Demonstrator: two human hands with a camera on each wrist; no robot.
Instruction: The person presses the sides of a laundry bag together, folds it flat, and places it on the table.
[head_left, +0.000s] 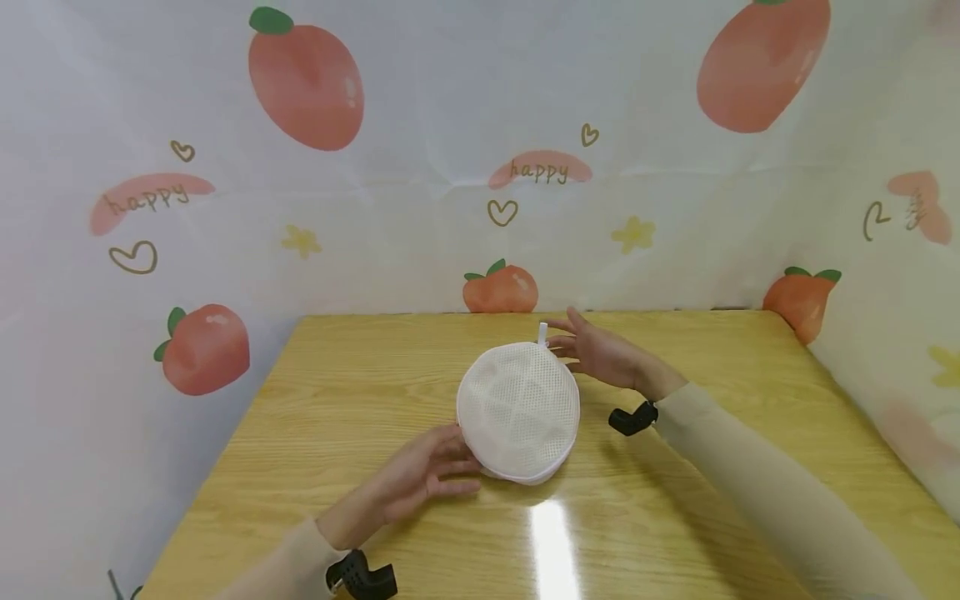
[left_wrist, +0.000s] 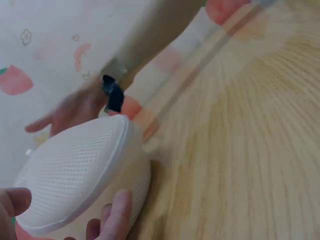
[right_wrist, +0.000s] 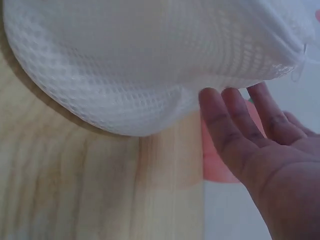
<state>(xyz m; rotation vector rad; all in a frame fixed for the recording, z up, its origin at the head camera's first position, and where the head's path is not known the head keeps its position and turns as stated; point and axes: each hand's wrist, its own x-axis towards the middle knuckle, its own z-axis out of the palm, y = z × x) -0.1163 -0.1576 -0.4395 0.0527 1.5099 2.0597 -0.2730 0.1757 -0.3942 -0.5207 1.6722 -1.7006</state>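
A round white mesh bag [head_left: 517, 412] stands on the wooden desk [head_left: 360, 400], a little right of and below the middle of the head view, its flat face turned up and its sides bulging out. The left hand [head_left: 427, 475] lies along its lower-left side; the fingers are loosely spread, thumb apart, and grip nothing, though whether they press on the mesh or only lie beside it cannot be told. The right hand [head_left: 607, 354] is at the bag's upper right, near the white tab [head_left: 542, 333]; its fingers [right_wrist: 220, 120] are parted and nearly straight, the tips against the mesh in the right wrist view, without closing on it.

The bag looks light and soft, with walls likely to dent under a firm push, while the open weave should give good friction. The piped rim [left_wrist: 113, 162] seems the stiffest part and probably the surest hold, pinched at opposite sides. The tab would suit a single-handed lift, but the bag would likely tilt and swing from it.
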